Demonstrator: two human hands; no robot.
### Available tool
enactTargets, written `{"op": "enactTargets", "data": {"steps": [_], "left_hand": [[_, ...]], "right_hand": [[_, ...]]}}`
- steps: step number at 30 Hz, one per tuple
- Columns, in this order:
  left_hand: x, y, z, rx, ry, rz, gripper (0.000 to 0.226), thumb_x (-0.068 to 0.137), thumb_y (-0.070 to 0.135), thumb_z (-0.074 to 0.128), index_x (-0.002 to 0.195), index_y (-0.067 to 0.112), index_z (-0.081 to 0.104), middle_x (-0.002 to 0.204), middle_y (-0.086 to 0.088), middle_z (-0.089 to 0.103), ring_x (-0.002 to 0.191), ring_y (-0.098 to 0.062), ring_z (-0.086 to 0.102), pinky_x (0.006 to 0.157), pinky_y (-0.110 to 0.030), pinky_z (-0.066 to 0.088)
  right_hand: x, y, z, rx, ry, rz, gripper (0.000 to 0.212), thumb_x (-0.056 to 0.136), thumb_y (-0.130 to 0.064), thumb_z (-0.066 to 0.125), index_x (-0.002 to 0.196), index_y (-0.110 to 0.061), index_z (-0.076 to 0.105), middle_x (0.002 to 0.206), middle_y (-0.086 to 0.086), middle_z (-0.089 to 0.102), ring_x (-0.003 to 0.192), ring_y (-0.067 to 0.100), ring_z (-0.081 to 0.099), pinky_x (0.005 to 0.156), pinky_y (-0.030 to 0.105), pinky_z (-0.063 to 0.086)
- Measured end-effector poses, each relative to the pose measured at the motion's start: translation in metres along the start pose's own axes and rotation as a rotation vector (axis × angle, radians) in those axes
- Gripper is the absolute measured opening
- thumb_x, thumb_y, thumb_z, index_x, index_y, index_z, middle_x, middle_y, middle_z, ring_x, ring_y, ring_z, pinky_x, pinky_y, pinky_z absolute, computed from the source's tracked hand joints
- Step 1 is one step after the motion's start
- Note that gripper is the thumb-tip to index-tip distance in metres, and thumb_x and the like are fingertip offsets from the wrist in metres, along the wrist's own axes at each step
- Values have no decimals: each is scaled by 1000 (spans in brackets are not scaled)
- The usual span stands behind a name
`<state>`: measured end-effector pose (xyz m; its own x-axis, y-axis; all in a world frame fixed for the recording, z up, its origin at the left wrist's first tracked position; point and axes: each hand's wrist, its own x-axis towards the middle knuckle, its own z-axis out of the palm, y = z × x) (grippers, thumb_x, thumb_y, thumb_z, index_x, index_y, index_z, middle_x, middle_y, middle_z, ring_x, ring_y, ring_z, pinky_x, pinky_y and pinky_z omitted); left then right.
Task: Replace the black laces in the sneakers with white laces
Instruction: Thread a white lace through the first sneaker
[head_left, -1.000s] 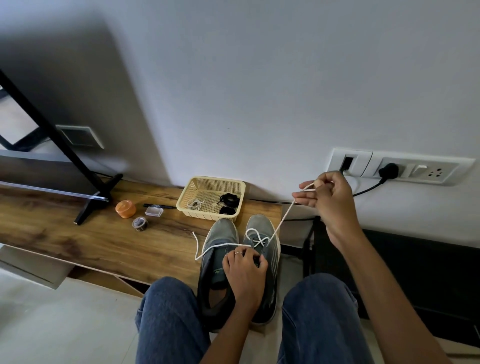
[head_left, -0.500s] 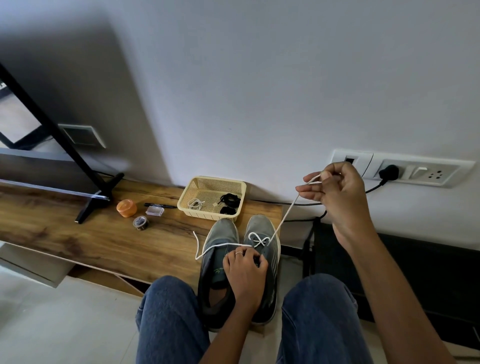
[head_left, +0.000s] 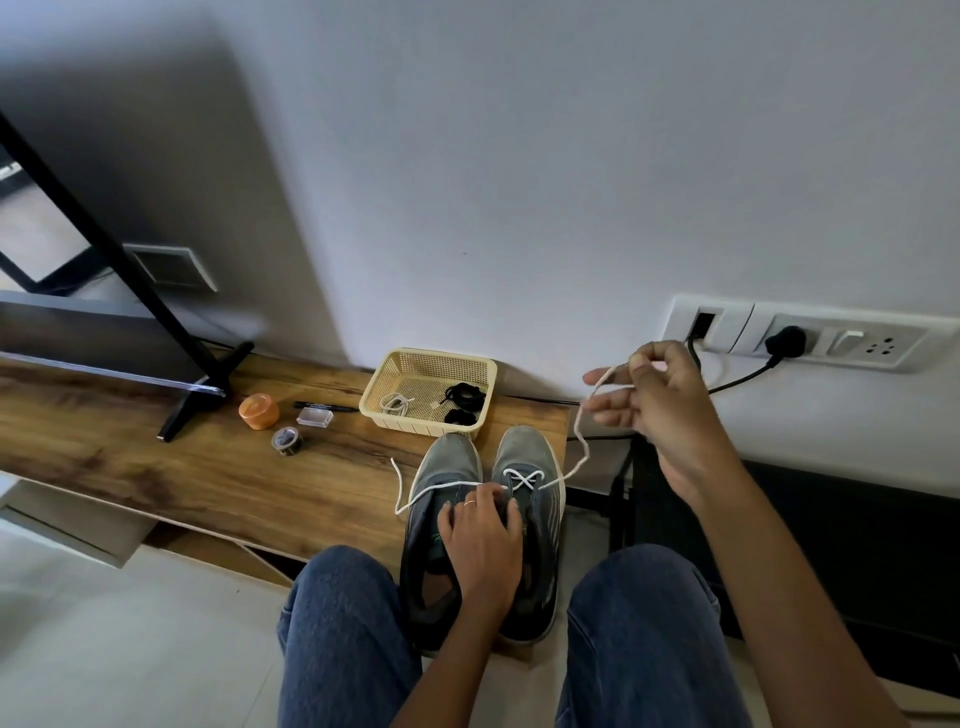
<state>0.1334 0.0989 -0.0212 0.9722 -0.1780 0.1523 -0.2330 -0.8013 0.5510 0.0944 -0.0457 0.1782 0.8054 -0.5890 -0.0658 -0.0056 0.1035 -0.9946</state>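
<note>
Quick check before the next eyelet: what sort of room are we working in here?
Probably a home living room or bedroom: a low wooden TV unit against a plain wall, a TV stand leg on it, and a household switch-and-socket plate with a black plug.

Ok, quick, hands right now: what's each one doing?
Left hand: grips the right sneaker at its tongue.
Right hand: pinches the white lace.
</note>
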Motion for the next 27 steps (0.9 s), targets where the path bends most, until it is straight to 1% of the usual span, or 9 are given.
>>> {"op": "enactTargets", "data": {"steps": [3, 5, 8, 9, 12, 14, 18, 23, 27], "left_hand": [[3, -10, -5, 106, -41, 12, 27, 82, 41, 67, 103, 23, 69, 96, 5, 70, 103, -17, 59, 113, -42, 18], [2, -16, -5, 142, -63, 25, 28, 74, 40, 75, 97, 22, 73, 88, 3, 71, 99, -20, 62, 109, -43, 17], [2, -17, -3, 157, -68, 47, 23, 68, 34, 82, 86, 21, 75, 73, 2, 70, 91, -23, 64, 102, -47, 27], [3, -17, -4, 151, -51, 41, 22, 71, 34, 80, 89, 22, 76, 75, 1, 70, 94, -22, 63, 102, -48, 28], [6, -13, -14, 147, -114, -33, 28, 91, 39, 59, 112, 26, 70, 98, 0, 70, 113, -16, 52, 107, -40, 15], [8, -12, -17, 137, -129, -46, 31, 95, 40, 51, 119, 27, 66, 105, 0, 68, 114, -15, 50, 107, -38, 14], [13, -12, -15, 120, -102, -81, 31, 95, 44, 50, 112, 28, 70, 95, 0, 70, 101, -17, 56, 95, -35, 20], [21, -15, -8, 93, -112, -150, 31, 97, 43, 45, 101, 28, 72, 87, 1, 71, 93, -16, 60, 90, -31, 19], [26, -16, -9, 89, -195, -207, 30, 99, 41, 39, 107, 28, 66, 98, 2, 70, 98, -13, 59, 93, -30, 17]], "right_hand": [[4, 25, 6, -39, -37, 137, 11, 98, -5, 38, 91, -10, 46, 73, 11, 64, 49, 14, 56, 44, 20, 44], [7, 49, 13, -195, -87, 207, 10, 94, -5, 44, 91, -7, 53, 71, 7, 59, 49, 10, 50, 44, 18, 40], [10, 87, 26, -415, -178, 248, 10, 93, -11, 52, 93, -5, 61, 73, 4, 59, 56, 9, 49, 49, 18, 40], [11, 98, 30, -429, -188, 263, 11, 93, -11, 54, 93, -3, 62, 73, 4, 60, 56, 9, 50, 49, 17, 41], [15, 128, 37, -411, -193, 284, 9, 90, -6, 60, 89, 2, 64, 71, 6, 61, 56, 10, 54, 50, 17, 47], [18, 145, 39, -465, -190, 244, 6, 88, 0, 61, 84, -1, 65, 69, 4, 62, 57, 11, 58, 55, 17, 51], [24, 165, 41, -529, -171, 215, 11, 85, 3, 63, 81, -5, 68, 68, 2, 65, 60, 11, 62, 65, 23, 55], [30, 184, 46, -493, -113, 252, 15, 87, 1, 62, 76, -9, 65, 65, 4, 64, 55, 10, 60, 51, 14, 50], [27, 195, 51, -525, -126, 252, 16, 86, -2, 64, 73, -12, 65, 63, -1, 63, 50, 3, 58, 52, 13, 49]]}}
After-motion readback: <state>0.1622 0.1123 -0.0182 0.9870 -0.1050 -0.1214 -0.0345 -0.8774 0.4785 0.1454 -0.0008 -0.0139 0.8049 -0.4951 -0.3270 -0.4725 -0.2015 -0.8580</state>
